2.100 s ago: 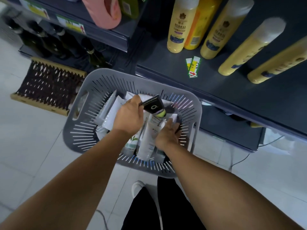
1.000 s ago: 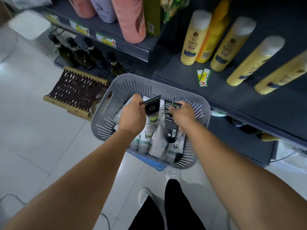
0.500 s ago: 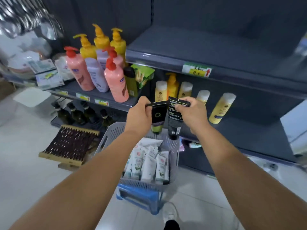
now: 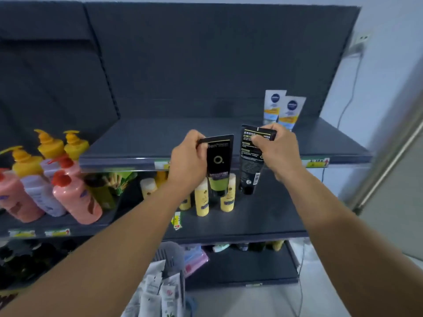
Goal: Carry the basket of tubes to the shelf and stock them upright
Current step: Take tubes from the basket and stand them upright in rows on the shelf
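Note:
My left hand point(image 4: 187, 160) pinches the crimped end of a black tube with a green band point(image 4: 219, 164), which hangs cap down. A second black tube point(image 4: 250, 161) hangs cap down from the pinch of my right hand point(image 4: 278, 152). Both hang in front of the edge of the dark upper shelf point(image 4: 142, 143). Two white tubes point(image 4: 283, 110) stand upright at the back right of that shelf. The grey basket point(image 4: 170, 255) with several white tubes point(image 4: 158, 294) sits low between my arms.
Pink, lilac and yellow pump bottles point(image 4: 45, 179) crowd the shelf at the left. Yellow bottles point(image 4: 203, 197) stand on the middle shelf under my hands. A wall with a socket and cable point(image 4: 352, 76) lies to the right.
Both hands have lifted a black tube each out of the basket and up to the level of the upper shelf. My view has risen from the basket to the shelf.

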A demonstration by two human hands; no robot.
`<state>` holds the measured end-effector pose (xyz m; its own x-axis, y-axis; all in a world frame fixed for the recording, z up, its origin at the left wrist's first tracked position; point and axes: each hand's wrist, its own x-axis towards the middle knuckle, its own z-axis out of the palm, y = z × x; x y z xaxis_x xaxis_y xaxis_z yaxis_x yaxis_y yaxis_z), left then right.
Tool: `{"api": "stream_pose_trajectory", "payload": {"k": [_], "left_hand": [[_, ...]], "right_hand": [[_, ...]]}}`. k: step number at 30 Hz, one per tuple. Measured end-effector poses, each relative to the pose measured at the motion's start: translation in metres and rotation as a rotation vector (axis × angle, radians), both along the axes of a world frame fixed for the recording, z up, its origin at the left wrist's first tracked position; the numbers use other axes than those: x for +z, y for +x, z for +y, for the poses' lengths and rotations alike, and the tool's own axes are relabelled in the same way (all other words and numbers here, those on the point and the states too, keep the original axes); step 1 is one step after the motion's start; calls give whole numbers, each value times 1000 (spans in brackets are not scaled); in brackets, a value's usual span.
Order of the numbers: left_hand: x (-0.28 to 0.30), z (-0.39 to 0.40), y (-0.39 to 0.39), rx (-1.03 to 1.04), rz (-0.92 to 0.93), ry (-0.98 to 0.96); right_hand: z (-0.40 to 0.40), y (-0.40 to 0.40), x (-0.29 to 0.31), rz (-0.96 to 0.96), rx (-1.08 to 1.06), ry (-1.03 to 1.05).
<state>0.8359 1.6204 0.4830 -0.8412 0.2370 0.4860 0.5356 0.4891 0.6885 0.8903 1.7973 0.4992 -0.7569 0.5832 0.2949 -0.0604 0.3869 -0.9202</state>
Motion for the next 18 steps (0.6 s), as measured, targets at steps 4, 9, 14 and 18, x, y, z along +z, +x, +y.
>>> {"api": "stream_pose_trajectory", "payload": {"k": [4, 9, 14, 18], "left_hand": [[23, 72, -13, -75, 48, 32], [36, 171, -37, -138, 82, 44], [36, 253, -58, -147, 69, 29], [30, 290, -69, -160, 57, 7]], "right_hand": [[72, -1, 21, 67, -94, 7], [171, -14, 38, 103, -225, 14], [251, -35, 38, 67, -249, 22], [288, -57, 26, 9, -254, 39]]}}
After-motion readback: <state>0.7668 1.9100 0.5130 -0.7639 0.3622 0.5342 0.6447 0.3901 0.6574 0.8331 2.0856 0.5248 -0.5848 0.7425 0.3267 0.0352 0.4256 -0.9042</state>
